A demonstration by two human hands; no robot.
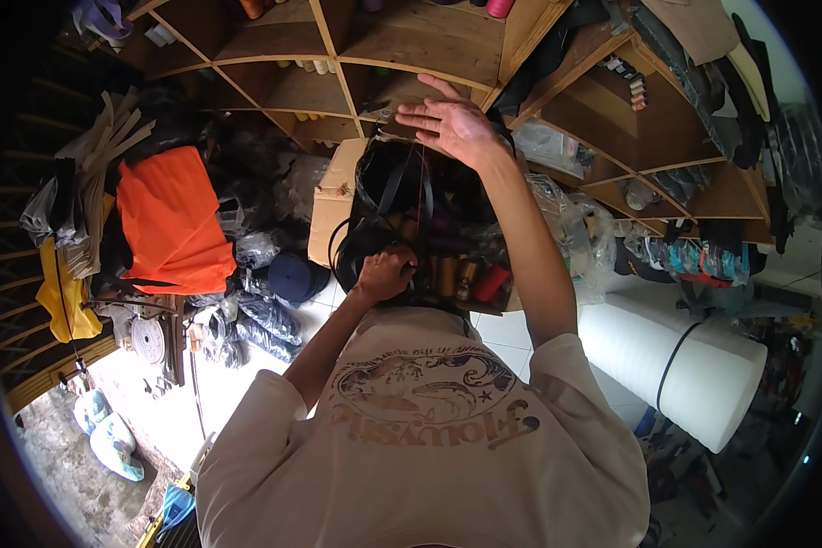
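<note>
My left hand (386, 272) is closed, its fingers curled against a dark bundle of black strap (365, 239) that bends in loops beside it. What sits inside the grip is too dark to make out. My right hand (452, 123) is raised in front of the wooden shelf (416, 46), fingers spread and holding nothing. Between the two hands is an open cardboard box (333, 205) with black strips across it. Thread cones lie on its near right side, among them a red cone (491, 283) and a gold one (466, 279).
Orange fabric (175, 224) hangs at the left above bagged goods (267, 320) and a dark blue roll (294, 278). A large white foam roll (676, 365) lies at the right on the tiled floor. Small spools (637, 89) stand in the right-hand shelf.
</note>
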